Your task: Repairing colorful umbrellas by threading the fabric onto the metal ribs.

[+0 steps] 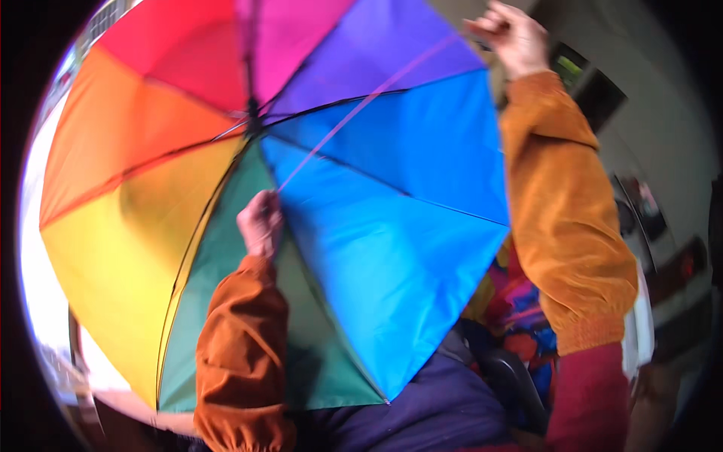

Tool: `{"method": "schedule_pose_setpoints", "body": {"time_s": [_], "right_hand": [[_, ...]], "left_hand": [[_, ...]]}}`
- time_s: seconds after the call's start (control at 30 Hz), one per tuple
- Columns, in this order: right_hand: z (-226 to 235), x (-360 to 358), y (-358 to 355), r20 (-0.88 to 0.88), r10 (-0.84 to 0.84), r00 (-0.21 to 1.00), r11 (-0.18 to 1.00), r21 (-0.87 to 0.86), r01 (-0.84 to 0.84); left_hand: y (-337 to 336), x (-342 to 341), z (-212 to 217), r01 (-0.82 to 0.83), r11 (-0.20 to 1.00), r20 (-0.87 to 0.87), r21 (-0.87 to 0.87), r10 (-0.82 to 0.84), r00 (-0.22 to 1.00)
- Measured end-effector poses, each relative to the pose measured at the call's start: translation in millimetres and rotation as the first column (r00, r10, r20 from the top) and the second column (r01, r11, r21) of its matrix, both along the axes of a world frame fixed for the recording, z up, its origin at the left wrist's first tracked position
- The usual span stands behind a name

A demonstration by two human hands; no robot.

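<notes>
An open umbrella point(407, 279) with rainbow panels fills most of the view, its inside facing me. Dark ribs spread from the hub point(254, 120). My left hand point(260, 224) is closed at the seam between the green and light blue panels, below the hub, and appears to pinch the umbrella there. A pink thread point(361, 106) runs taut from it up to the right, across the blue and purple panels. At its upper end my right hand point(516, 39), raised beyond the umbrella's edge, has its fingers pinched on the thread. No needle can be made out.
Dark cloth point(422, 407) covers my lap under the umbrella. Colourful items point(523, 316) lie to the right, partly hidden by my right sleeve, beside a dark curved edge point(516, 380). Bright light comes from the left. Blurred dark objects stand at the far right.
</notes>
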State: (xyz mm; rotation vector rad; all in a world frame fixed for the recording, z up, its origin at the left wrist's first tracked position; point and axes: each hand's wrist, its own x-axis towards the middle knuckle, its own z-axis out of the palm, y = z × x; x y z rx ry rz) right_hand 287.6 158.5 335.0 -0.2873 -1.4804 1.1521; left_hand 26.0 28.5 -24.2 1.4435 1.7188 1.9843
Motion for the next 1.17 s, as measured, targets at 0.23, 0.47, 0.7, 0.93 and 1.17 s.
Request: {"method": "schedule_pose_setpoints", "body": {"time_s": [0.23, 0.47, 0.7, 0.93, 1.17], "right_hand": [[-165.8, -85.8, -26.4, 0.585, -0.007, 0.811, 0.996, -0.065, 0.056], [-279.6, -153.8, -65.8, 0.914, -0.135, 0.384, 0.942, 0.239, -0.237], [-292.6, -167.9, -58.9, 0.908, -0.306, 0.287, 0.888, 0.381, -0.258], [-316.6, -162.4, -54.2, 0.821, -0.356, 0.447, 0.842, 0.489, -0.228], [-321.3, -162.4, -56.0, 0.775, -0.382, 0.503, 0.8, 0.55, -0.24]], "left_hand": [[-5.7, -10.3, 9.3, 0.371, 0.894, 0.729, -0.252, -0.076, 0.68], [-15.2, -20.8, 13.2, 0.451, 0.891, 0.906, -0.051, -0.15, 0.397], [-13.9, -10.8, 22.5, 0.366, 0.918, 0.822, -0.149, -0.091, 0.562], [-8.1, -18.7, 11.8, 0.516, 0.857, 0.934, 0.005, -0.189, 0.304], [-10.3, -12.8, 14.5, 0.483, 0.874, 0.893, -0.055, -0.173, 0.415]]}}
